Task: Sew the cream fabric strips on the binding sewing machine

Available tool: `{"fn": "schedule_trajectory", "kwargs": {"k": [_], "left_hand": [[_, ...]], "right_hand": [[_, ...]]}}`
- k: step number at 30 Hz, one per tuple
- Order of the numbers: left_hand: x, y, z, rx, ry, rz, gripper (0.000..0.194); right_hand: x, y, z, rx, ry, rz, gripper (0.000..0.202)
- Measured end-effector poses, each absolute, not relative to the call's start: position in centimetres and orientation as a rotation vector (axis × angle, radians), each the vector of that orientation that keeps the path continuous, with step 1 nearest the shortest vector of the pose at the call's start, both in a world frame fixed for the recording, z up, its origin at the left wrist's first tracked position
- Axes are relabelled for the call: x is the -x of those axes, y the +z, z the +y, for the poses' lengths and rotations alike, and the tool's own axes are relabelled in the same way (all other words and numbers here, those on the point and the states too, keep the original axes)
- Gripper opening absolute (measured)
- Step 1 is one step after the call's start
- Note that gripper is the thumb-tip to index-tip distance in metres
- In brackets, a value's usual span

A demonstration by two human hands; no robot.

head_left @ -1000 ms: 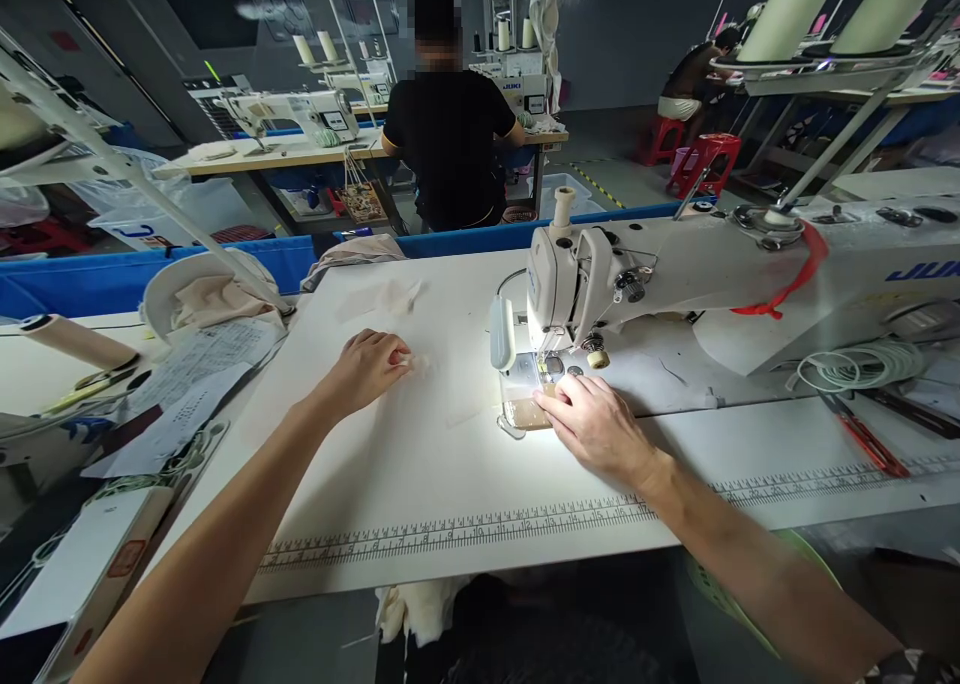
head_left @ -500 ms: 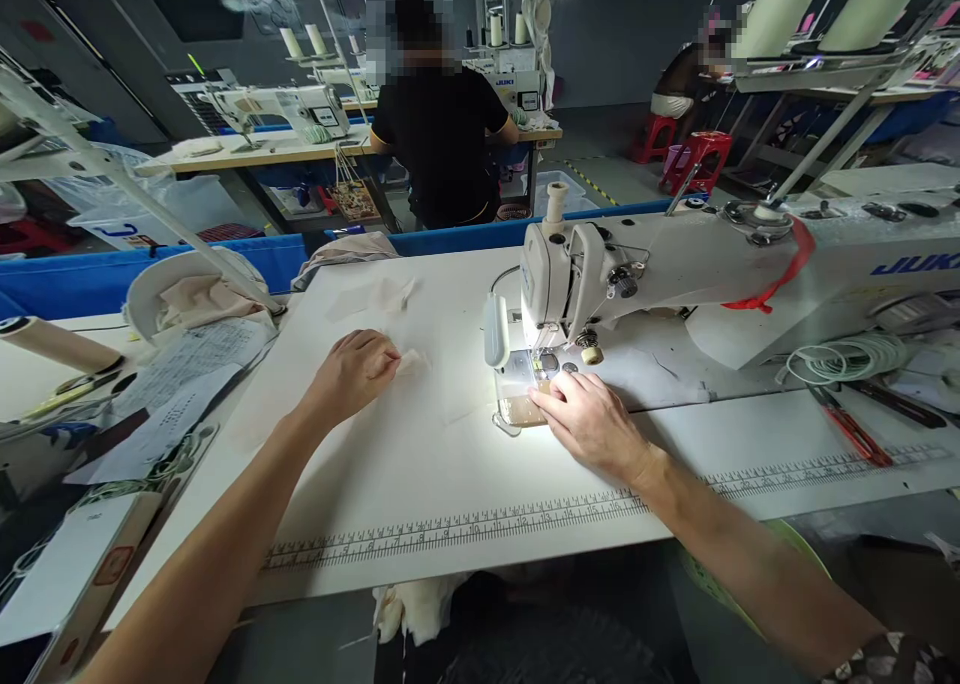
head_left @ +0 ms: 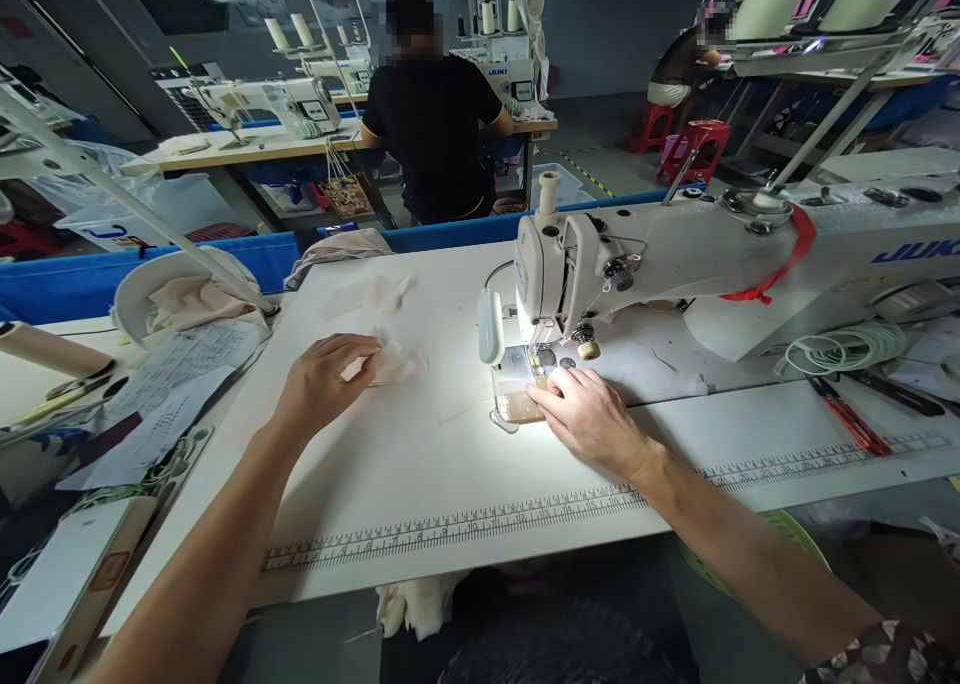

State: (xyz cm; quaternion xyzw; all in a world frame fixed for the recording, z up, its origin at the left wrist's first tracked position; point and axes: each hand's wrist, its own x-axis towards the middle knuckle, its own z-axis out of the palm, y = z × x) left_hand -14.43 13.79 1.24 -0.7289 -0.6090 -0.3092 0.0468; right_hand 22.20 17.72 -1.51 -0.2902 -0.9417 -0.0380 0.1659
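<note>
My left hand (head_left: 328,379) is over the left part of the white sewing table, thumb and forefinger closed in a pinch at the edge of a small sheer pale fabric piece (head_left: 403,364). A second sheer piece (head_left: 375,294) lies flat just beyond it. My right hand (head_left: 589,414) lies with fingers stretched out on the bed of the sewing machine (head_left: 544,274), beside the presser foot. Its fingertips touch a shiny tan area (head_left: 519,407) in front of the needle, lit by the machine lamp. Whether cloth lies under those fingers I cannot tell.
A printed ruler (head_left: 450,530) runs along the table's front edge. Red-handled snips (head_left: 855,419) and a coiled pale cord (head_left: 844,349) lie at right. Papers (head_left: 184,364), a thread cone (head_left: 56,349) and a white box (head_left: 75,564) crowd the left. A person (head_left: 435,134) sits ahead.
My left hand has drawn back slightly to the left, its thumb and forefinger now showing in a pinch at the sheer piece, more of which is uncovered. My right hand stays in place.
</note>
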Motion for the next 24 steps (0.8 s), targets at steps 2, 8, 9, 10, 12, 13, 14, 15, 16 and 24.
{"fn": "schedule_trajectory", "kwargs": {"k": [2,8,9,10,12,13,14,15,16,24], "left_hand": [[14.2,1.6,13.5,2.186,-1.047,-1.901,0.02],[12.8,3.6,13.0,2.408,-1.018,-2.148,0.017],[12.0,4.1,13.2,2.516,-0.916,-2.192,0.019],[11.1,4.6,13.3,2.633,-0.786,-2.223,0.022],[8.8,5.5,13.9,2.877,-0.517,-2.249,0.027],[7.4,5.8,14.2,2.991,-0.413,-2.238,0.028],[6.1,6.0,14.6,3.091,-0.343,-2.207,0.029],[4.8,5.9,14.9,3.164,-0.321,-2.17,0.031],[3.6,5.7,15.4,3.207,-0.354,-2.144,0.032],[0.3,0.2,19.0,3.174,-0.885,-2.395,0.032]], "right_hand": [[-22.2,-1.5,17.7,0.826,-0.111,-2.677,0.033],[-22.1,-1.6,17.7,0.832,-0.116,-2.67,0.03],[-22.0,-1.6,17.6,0.838,-0.115,-2.67,0.029],[-22.0,-1.6,17.6,0.846,-0.116,-2.67,0.028],[-22.0,-1.5,17.5,0.86,-0.119,-2.671,0.028],[-22.0,-1.5,17.5,0.866,-0.122,-2.672,0.028],[-22.0,-1.4,17.4,0.87,-0.125,-2.673,0.028],[-22.0,-1.4,17.4,0.873,-0.129,-2.674,0.028],[-22.0,-1.4,17.4,0.875,-0.132,-2.675,0.028],[-21.9,-1.7,17.5,0.884,-0.154,-2.672,0.023]]}}
